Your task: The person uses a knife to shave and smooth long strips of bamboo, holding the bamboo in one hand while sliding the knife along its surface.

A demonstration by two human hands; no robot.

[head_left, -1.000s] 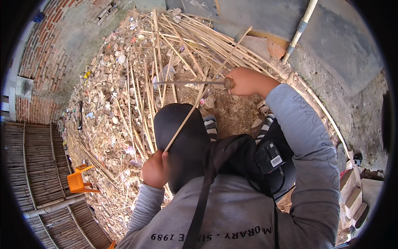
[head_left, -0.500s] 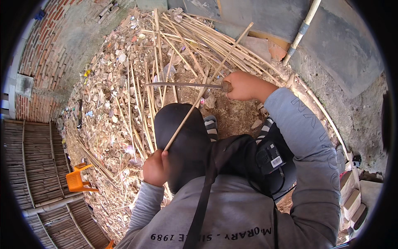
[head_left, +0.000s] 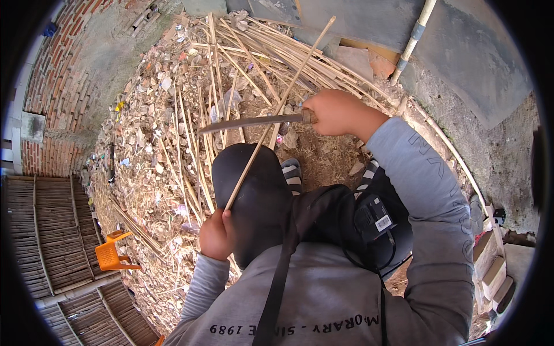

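My left hand is closed round the near end of a long thin bamboo strip. The strip slants up and away to the right, passing over my black-clad knee. In my right hand is the handle of a machete, its long dark blade pointing left. The blade crosses the strip around its middle; whether the edge touches it I cannot tell. Most of the handle is hidden inside my fist.
A pile of bamboo strips lies ahead, with more strips on the littered ground to the left. An orange plastic chair stands far left by a bamboo-slat panel. A pipe leans against the right wall.
The machete has turned so its flat side shows more and its tip sits lower. My right hand has shifted slightly left and up; the strip's far end has swung left and away.
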